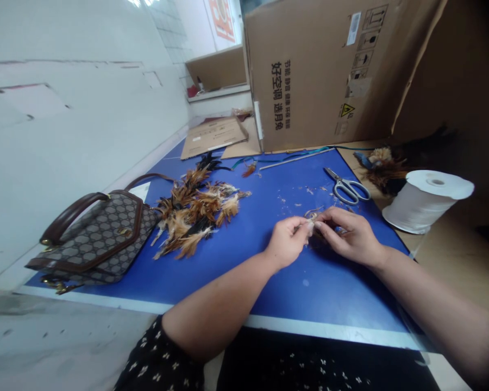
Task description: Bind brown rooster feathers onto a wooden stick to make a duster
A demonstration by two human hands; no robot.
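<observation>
My left hand (287, 239) and my right hand (348, 233) meet over the blue table top (269, 282), fingertips pinched together on a small bunch of feathers (312, 224). Both hands are closed on it; a thin thread seems to run from it, too fine to be sure. A pile of brown and black feathers (195, 212) lies to the left of my left hand. Scissors (348, 187) rest just beyond my right hand. A white spool of thread (426, 200) stands to the right.
A patterned brown handbag (98, 239) sits at the table's left end. A big cardboard box (321, 70) stands at the back, with flat cardboard (214, 136) beside it. More dark feathers (387, 171) lie near the spool. A thin stick (295, 158) lies by the box.
</observation>
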